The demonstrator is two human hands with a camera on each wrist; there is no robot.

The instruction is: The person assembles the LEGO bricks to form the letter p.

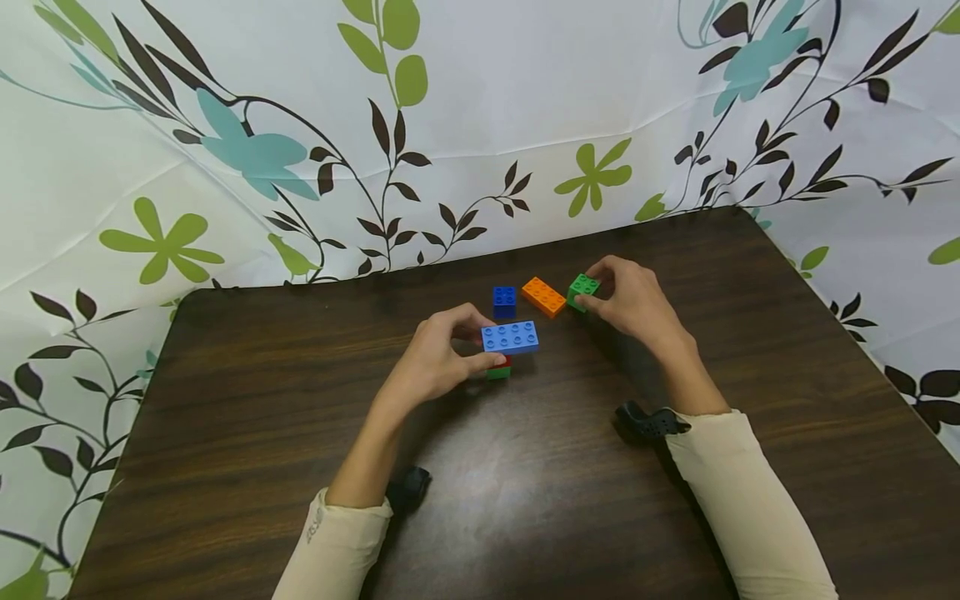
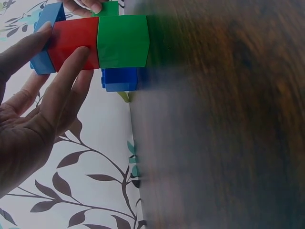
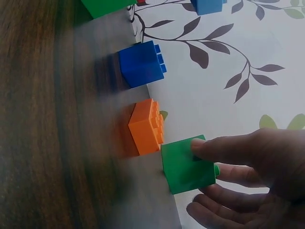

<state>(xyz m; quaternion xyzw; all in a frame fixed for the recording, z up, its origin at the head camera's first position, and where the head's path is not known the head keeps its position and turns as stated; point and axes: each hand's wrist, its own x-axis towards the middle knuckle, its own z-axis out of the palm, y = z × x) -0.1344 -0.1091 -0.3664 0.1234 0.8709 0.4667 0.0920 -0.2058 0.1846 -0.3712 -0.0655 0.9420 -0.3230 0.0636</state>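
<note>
In the head view my left hand [image 1: 438, 354] grips a small stack of toy building bricks. At its top lies a long light blue brick [image 1: 510, 337], with a red brick [image 2: 75, 43] below it and a green brick [image 2: 124, 42] at the bottom. The left wrist view shows fingers against the red and light blue bricks. To the right, my right hand [image 1: 633, 300] pinches a second green brick [image 3: 188, 164] between thumb and fingers. Its studs face up, and it is close beside an orange brick [image 1: 543, 297].
A dark blue brick [image 1: 504, 302] stands on the dark wooden table [image 1: 300, 433], behind the stack and left of the orange brick. A white cloth with leaf patterns [image 1: 487, 108] hangs along the table's back edge. Black wrist straps [image 1: 648, 422] sit at the sleeves.
</note>
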